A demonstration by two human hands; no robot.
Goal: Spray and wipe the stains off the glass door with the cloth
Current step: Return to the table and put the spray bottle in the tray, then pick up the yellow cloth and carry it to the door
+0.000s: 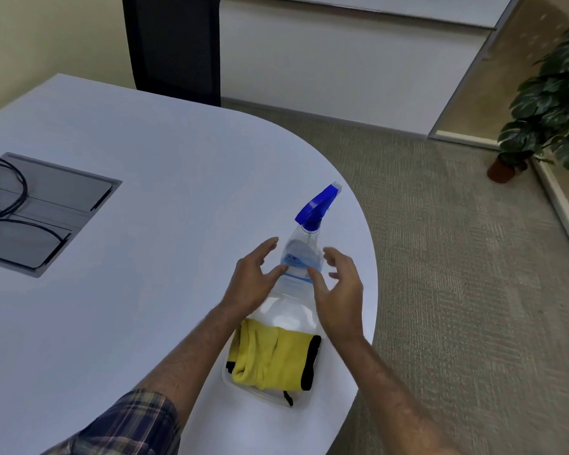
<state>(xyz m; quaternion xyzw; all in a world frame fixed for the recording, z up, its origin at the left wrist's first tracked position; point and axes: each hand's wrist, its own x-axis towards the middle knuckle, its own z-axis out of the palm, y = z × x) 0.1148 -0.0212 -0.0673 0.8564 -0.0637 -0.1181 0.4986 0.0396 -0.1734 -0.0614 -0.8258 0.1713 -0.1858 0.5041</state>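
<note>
A clear spray bottle (301, 257) with a blue trigger head stands on the white table (145, 290) near its rounded right edge. My left hand (253, 277) is at the bottle's left side and my right hand (340, 290) at its right side. Both have their fingers spread, and the fingertips are at or just off the bottle's label. A folded yellow cloth (270, 356) with black trim lies in a shallow clear tray (273, 399), right in front of the bottle. A glass panel (473, 77) in a metal frame stands at the far right.
A grey cable hatch (46, 211) with a black cord is set into the table at the left. A black chair back (174, 44) stands behind the table. A potted plant (546, 103) sits on the carpet at the right.
</note>
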